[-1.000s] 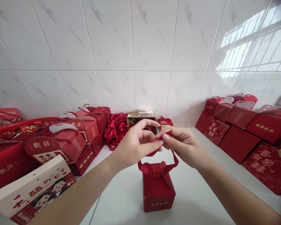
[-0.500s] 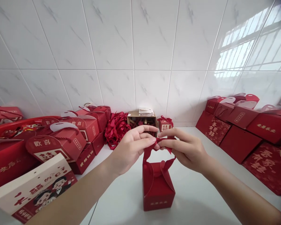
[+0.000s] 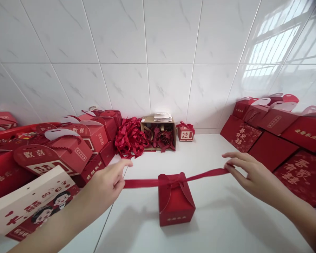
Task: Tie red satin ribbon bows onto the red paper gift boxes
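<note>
I am holding one red ribbon (image 3: 147, 183) between two hands, with the red box (image 3: 177, 208) lying midway. The box is standing upright on the desk (image 3: 208, 147), to the right of the seam (image 3: 105, 225) and well apart from the far edge, its printed front facing the near edge.

Left hand (image 3: 107, 181): it is closing round the left tail, one finger pointing free; the tail's tip is hidden in the fist. Right hand (image 3: 249, 172): it is pinching the right tail between thumb and fingertips. Neither hand is touching the box.

Governing relation: the ribbon's long axis is running from left to right across the box top, roughly parallel to the desk's far edge, with the right tail slanting slightly toward that edge in this view. The knot (image 3: 177, 180) is sitting where the top flaps (image 3: 189, 195) are meeting. From the left hand it is lying to the right; from the right hand, to the left. Both hands are standing nearly level in distance from it, and I cannot certify either as nearer. Both tails are appearing nearly straight; how tight the knot is, I cannot tell.
</note>
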Demonstrator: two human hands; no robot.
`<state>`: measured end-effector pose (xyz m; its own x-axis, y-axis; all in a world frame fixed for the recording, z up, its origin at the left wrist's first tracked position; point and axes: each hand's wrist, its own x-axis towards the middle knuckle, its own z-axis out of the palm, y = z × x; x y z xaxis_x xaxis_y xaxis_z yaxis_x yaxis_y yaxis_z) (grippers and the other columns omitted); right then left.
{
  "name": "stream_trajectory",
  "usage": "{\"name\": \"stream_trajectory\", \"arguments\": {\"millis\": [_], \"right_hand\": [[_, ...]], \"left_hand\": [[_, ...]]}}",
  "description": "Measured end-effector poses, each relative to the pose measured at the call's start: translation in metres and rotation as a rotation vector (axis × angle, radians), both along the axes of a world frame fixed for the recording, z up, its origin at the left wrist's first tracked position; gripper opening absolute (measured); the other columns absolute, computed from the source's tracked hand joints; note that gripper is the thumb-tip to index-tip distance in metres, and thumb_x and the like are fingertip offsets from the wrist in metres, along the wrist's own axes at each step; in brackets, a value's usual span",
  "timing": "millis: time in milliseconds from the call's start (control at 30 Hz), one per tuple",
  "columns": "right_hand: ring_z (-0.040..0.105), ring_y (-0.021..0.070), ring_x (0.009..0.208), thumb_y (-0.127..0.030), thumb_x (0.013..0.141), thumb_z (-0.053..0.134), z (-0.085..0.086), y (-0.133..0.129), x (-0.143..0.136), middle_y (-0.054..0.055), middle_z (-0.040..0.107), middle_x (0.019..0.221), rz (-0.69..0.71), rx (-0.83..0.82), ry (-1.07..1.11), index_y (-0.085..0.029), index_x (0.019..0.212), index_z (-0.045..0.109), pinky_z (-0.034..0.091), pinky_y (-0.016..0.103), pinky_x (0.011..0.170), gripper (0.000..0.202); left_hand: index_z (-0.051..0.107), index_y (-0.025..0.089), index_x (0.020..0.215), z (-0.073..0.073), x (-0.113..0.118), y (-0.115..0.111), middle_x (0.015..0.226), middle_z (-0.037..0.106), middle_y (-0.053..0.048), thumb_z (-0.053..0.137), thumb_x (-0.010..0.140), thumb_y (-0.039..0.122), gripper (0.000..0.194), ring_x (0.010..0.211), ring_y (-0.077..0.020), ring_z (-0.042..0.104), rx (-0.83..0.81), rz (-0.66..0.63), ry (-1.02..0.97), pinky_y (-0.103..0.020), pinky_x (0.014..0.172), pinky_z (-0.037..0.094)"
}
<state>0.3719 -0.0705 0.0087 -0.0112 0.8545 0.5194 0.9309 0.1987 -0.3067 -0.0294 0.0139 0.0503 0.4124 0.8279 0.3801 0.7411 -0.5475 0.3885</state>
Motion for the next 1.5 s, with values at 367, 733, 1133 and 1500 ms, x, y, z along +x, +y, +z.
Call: {"name": "stream_trajectory", "arguments": {"millis": [367, 733, 1133, 1500], "right_hand": [[0.06, 0.0245, 0.099, -0.052, 0.094, 0.036, -0.003, 0.008, -0.044, 0.008, 0.061, 0.115, 0.094, -0.46, 0.212, -0.025, 0.105, 0.061, 0.05, 0.037, 0.077, 0.038], [0.034, 0.0104, 0.059, -0.056, 0.093, 0.038, -0.027, 0.023, -0.101, -0.005, 0.038, 0.067, 0.317, -0.714, 0.686, -0.021, 0.073, 0.033, 0.031, 0.024, 0.055, 0.041], [0.026, 0.006, 0.047, -0.059, 0.08, 0.058, -0.017, 0.03, -0.077, -0.007, 0.032, 0.055, 0.356, -0.927, 0.8, -0.017, 0.06, 0.043, 0.023, 0.022, 0.043, 0.049], [0.046, 0.0105, 0.063, -0.049, 0.088, 0.055, 0.006, 0.021, -0.065, 0.001, 0.051, 0.067, 0.558, -0.946, 0.928, -0.014, 0.07, 0.059, 0.038, 0.024, 0.061, 0.04]], "left_hand": [[0.047, 0.022, 0.084, -0.027, 0.044, -0.006, 0.09, 0.056, -0.004, 0.045, 0.087, 0.031, 0.01, 0.085, -0.0217, 0.053, -0.253, -0.177, -0.009, -0.035, 0.079, 0.042], [0.029, 0.024, 0.082, -0.059, 0.086, -0.015, 0.084, 0.038, 0.002, 0.055, 0.081, 0.03, 0.027, 0.079, -0.0151, 0.043, -0.594, -0.207, -0.356, -0.029, 0.075, 0.04], [0.033, 0.021, 0.069, -0.044, 0.073, 0.004, 0.067, 0.039, 0.006, 0.067, 0.07, 0.054, 0.048, 0.062, -0.0111, 0.035, -0.761, -0.212, -0.141, -0.023, 0.056, 0.028], [0.043, 0.022, 0.088, -0.033, 0.075, -0.005, 0.091, 0.053, -0.003, 0.067, 0.072, 0.046, 0.038, 0.078, -0.0194, 0.049, -0.235, -0.147, -0.035, -0.031, 0.066, 0.04]]}}
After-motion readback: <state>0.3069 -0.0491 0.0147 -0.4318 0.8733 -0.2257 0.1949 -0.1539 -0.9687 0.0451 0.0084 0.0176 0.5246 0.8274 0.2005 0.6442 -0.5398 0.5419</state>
